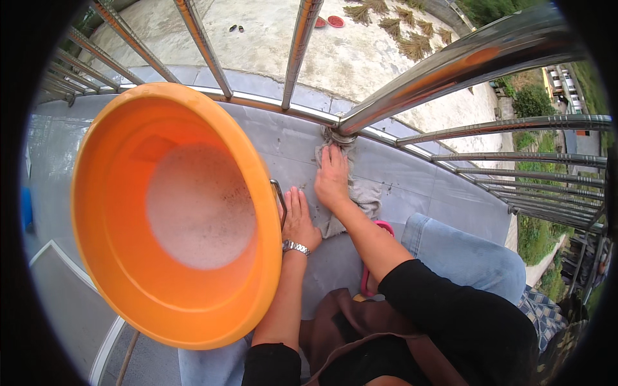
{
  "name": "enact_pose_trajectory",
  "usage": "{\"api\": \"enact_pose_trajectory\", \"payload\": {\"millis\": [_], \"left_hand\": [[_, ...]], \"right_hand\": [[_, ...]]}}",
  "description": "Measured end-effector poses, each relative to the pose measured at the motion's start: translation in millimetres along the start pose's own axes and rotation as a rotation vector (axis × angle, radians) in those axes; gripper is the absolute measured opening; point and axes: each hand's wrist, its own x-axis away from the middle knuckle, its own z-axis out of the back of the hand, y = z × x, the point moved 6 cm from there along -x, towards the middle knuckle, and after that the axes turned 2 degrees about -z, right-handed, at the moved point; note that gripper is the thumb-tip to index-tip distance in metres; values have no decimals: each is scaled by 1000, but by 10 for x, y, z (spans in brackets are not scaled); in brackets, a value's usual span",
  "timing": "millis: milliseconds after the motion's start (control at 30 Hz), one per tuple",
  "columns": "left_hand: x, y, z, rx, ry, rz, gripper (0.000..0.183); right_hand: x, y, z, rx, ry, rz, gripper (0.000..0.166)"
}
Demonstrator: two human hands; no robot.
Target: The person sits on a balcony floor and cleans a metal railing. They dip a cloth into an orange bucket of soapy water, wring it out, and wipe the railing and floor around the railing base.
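Note:
My right hand (332, 176) presses a wet grey cloth (366, 195) against the tiles at the foot of the corner railing post (372, 108). The cloth bunches around the post's base and trails back under my wrist. My left hand (300, 219), wearing a metal watch, lies flat on the grey tiled floor (410, 198) with fingers extended and nothing held. Beside it is a large orange plastic bucket (275, 270) with a metal handle (280, 202). Foamy, greyish water (200, 207) covers the bucket's bottom; the bucket hides some of my left fingertips.
Steel railing bars (301, 53) run along the left and right floor edges. Beyond and below lies a concrete yard (260, 38) with red basins (336, 21) and straw bundles (415, 46). A pink slipper (367, 275) is by my knee; a white-framed panel (72, 299) stands lower left.

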Motion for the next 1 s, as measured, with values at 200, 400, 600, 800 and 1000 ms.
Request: {"api": "enact_pose_trajectory", "payload": {"millis": [200, 400, 600, 800, 1000], "left_hand": [[-25, 7, -48, -70, -9, 37, 100], [-41, 35, 78, -89, -83, -28, 95], [53, -54, 67, 4, -57, -14, 96], [60, -124, 124, 113, -116, -20, 82], [229, -325, -96, 241, -12, -25, 57]], "right_hand": [[-571, -466, -347, -148, -116, 338, 57], [-1102, -586, -486, 30, 73, 282, 48], [-694, -418, -282, 79, -97, 135, 53], [-207, -65, -25, 272, -83, 114, 58], [578, 315, 457, 334, -363, -112, 57]]}}
